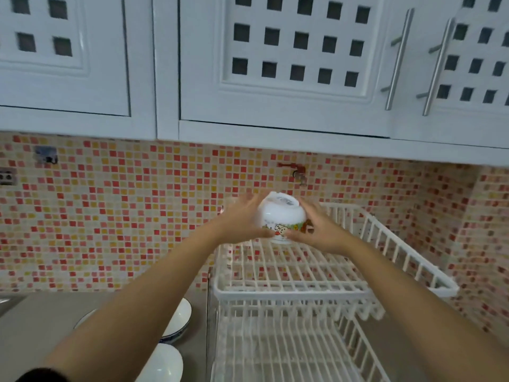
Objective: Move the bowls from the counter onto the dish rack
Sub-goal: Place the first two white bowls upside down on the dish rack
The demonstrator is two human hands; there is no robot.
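Observation:
A white bowl with a cartoon print (281, 216) is upside down, foot ring up, over the back left of the top tier of the white wire dish rack (297, 288). My left hand (242, 221) presses its left side and my right hand (319, 230) its right side. Whether its rim touches the wires I cannot tell. On the grey counter (33, 326) left of the rack lie a blue-rimmed white bowl (179, 318), a plain white bowl (165, 362) at the bottom edge, and part of another white dish (85, 317) behind my left forearm.
The rack has a lower tier (275, 351) under the top one. White upper cabinets with metal handles (398, 59) hang close overhead. A red tap (296, 172) sticks out of the mosaic wall just behind the bowl. A wall socket (7, 177) is at far left.

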